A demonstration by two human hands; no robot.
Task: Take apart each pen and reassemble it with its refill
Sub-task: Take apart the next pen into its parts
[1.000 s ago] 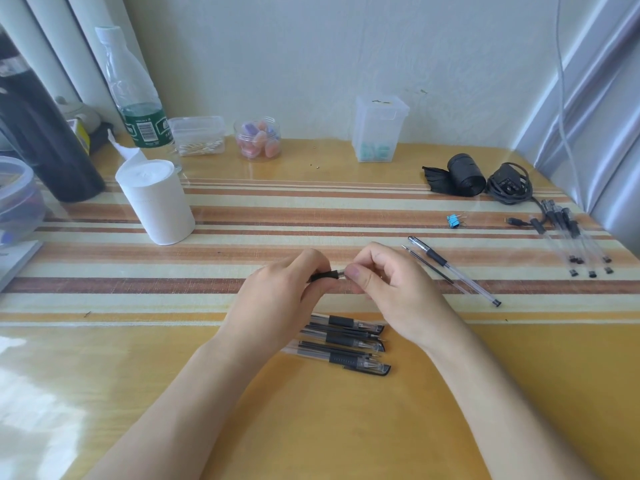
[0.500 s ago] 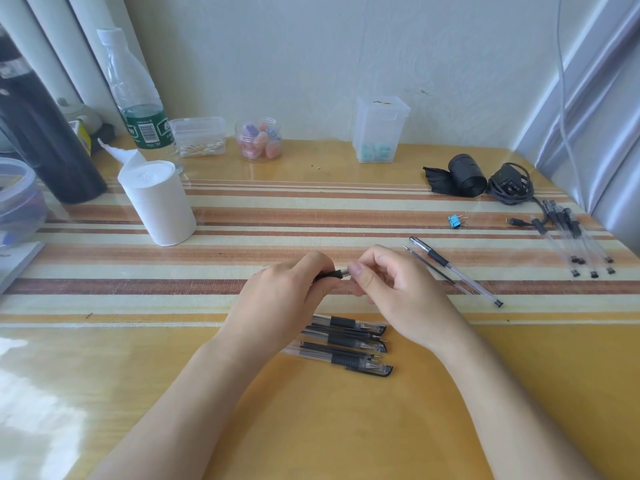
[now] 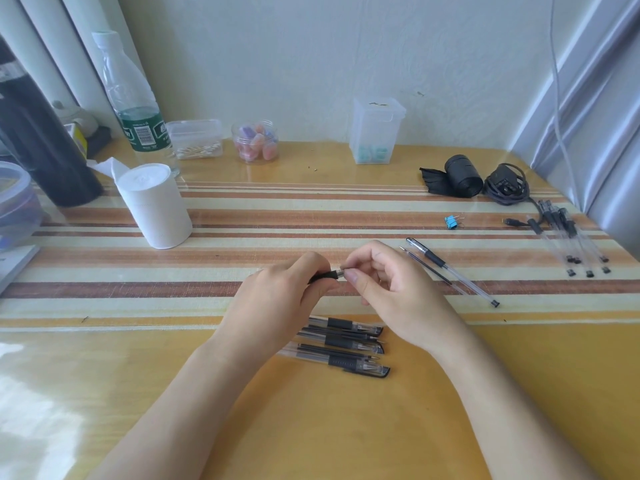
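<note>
Striped table, pen mostly hidden by left hand, right hand

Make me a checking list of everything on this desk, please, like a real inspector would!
Surface: striped table, glossy, with bright glare at left.
Job's things: held pen between both hands; pen pile near the person; loose pen with refill beside it; more pens far right.
Clutter: tissue roll, water bottle, swab box, jar, clear box, binder clip, black roll.
Hands: left hand grips the held pen's black grip; right hand pinches its tip end.
Cables: coiled black cable back right; thin cord hanging by the wall.
Surroundings: pale wall behind; grey curtain at right.
</note>
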